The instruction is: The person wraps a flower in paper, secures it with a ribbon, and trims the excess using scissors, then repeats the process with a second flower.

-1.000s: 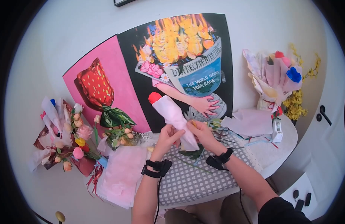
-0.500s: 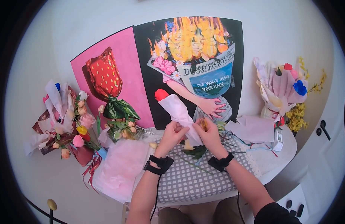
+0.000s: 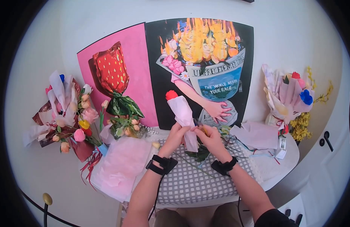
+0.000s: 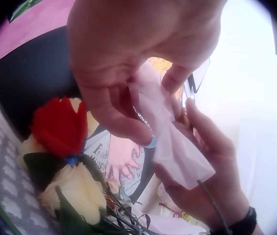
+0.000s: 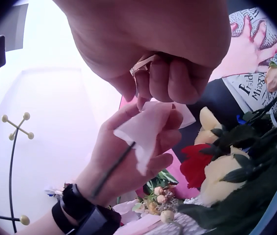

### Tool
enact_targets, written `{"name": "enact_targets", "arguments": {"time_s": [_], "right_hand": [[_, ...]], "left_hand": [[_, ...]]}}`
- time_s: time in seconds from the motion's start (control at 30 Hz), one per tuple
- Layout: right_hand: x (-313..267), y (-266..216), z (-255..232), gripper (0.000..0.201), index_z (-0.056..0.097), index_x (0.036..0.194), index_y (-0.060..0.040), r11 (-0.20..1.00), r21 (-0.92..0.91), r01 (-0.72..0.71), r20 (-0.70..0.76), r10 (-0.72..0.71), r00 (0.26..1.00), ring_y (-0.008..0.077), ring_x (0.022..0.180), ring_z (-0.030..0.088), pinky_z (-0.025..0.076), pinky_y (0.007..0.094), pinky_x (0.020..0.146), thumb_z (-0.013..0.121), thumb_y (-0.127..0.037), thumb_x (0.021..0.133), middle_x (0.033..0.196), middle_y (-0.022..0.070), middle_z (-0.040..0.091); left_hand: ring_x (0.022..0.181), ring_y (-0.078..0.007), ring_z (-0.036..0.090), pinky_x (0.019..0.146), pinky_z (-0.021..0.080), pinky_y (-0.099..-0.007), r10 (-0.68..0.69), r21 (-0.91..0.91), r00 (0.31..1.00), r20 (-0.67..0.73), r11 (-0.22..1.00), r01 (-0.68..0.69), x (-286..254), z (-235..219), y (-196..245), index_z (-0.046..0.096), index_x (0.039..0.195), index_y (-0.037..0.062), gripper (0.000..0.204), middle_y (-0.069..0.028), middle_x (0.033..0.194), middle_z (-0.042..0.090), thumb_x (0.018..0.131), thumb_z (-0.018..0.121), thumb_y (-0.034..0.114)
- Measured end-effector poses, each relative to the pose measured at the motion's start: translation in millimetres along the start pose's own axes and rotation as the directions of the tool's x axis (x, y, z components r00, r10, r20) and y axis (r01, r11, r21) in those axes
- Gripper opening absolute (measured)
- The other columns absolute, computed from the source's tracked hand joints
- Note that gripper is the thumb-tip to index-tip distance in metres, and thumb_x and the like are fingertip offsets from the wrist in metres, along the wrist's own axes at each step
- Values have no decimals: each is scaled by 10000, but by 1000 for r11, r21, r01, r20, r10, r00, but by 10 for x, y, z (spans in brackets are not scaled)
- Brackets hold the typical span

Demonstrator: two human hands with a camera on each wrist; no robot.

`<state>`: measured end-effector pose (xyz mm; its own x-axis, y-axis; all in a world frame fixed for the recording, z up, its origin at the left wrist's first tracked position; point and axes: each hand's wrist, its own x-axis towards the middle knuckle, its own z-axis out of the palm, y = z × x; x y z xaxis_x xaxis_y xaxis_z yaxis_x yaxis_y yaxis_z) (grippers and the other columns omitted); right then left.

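Observation:
A red flower (image 3: 171, 95) leans up and left in the head view, rolled in pale pink paper (image 3: 181, 111). My left hand (image 3: 174, 139) grips the gathered lower part of this wrapped flower between thumb and fingers. Beneath the paper's lower end a dark stem (image 4: 212, 200) sticks out in the left wrist view. Close against the paper's right side, my right hand (image 3: 213, 140) has its fingers curled round a small thing with a yellow part (image 3: 206, 131) and a grey tip. Its full shape is hidden in the fist.
Cream roses (image 4: 79, 193) and another red flower (image 4: 60, 127) lie below the hands. Pink paper sheets (image 3: 124, 166) are at left on the table, near a bouquet (image 3: 59, 113). A wrapped bouquet (image 3: 284, 94) and a white dispenser (image 3: 281, 147) stand at right. Paintings (image 3: 156, 72) lean behind.
The head view has shifted, so the scene sits further right. The wrapped flower now stands more upright. Both hands stay at its lower part, the right still holding the small yellow thing.

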<state>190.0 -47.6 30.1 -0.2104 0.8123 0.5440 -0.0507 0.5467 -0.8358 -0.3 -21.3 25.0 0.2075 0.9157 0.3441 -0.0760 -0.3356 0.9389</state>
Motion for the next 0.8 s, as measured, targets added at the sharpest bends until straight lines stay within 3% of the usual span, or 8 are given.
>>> {"name": "enact_targets", "arguments": {"time_s": [0.03,0.07,0.13,0.23,0.37,0.43,0.63,0.8], "right_hand": [[-3,1,10,252,682,942,11,990,134,-32,-40,38,998,32,672,493,391,237,596,731,-235,967,735,-38,610],[4,24,-1,252,682,942,11,991,132,-33,-37,38,999,32,672,493,391,237,596,731,-235,967,735,-38,610],[40,97,-42,284,675,917,9,998,55,-39,-145,47,988,28,667,504,399,230,598,741,-264,963,736,-38,620],[51,114,-67,301,663,907,-1,988,-102,-113,-46,109,993,28,649,503,397,228,587,762,-282,948,721,-41,616],[-4,65,-1,287,650,873,-24,992,-95,-82,2,83,997,21,613,428,318,240,541,762,-278,947,712,-72,542],[7,92,-22,285,644,847,-14,988,-98,-120,9,121,993,19,636,450,331,238,549,754,-254,954,710,-69,551],[4,37,-25,233,673,925,7,995,13,-99,12,99,995,23,668,529,408,226,575,718,-214,982,774,-44,634],[9,109,-38,219,672,929,2,990,67,-121,-13,122,992,15,636,495,370,223,548,697,-206,993,741,-60,603]], "left_hand": [[704,-138,654,543,530,-277,-27,14,999,20,1000,27,11,-32,-33,542,1262,-14,373,-57,950,668,971,568,218],[704,-138,654,543,530,-277,-27,11,999,18,1000,26,22,-35,-72,542,1262,-14,373,-57,950,668,971,568,218],[822,-161,667,671,560,-322,9,-145,999,30,989,-5,23,-15,-91,499,1333,-11,431,-79,1051,653,936,513,159],[880,-175,662,728,561,-340,-50,-210,993,106,975,72,-54,23,-29,470,1375,3,478,-98,1125,628,931,463,180],[878,-179,664,740,568,-345,-22,-186,990,140,981,48,-41,55,-79,463,1381,8,498,-110,1142,616,928,425,209],[823,-188,676,661,584,-336,-1,-45,999,32,999,3,-53,72,-67,475,1365,8,501,-119,1087,635,921,411,230],[659,-185,668,428,514,-281,4,-66,997,80,998,1,-20,-4,-80,496,1331,-3,508,-122,970,664,903,405,256],[646,-171,647,430,506,-280,28,-86,999,44,996,-24,-61,57,28,510,1244,11,384,-106,998,630,941,468,243]]}}
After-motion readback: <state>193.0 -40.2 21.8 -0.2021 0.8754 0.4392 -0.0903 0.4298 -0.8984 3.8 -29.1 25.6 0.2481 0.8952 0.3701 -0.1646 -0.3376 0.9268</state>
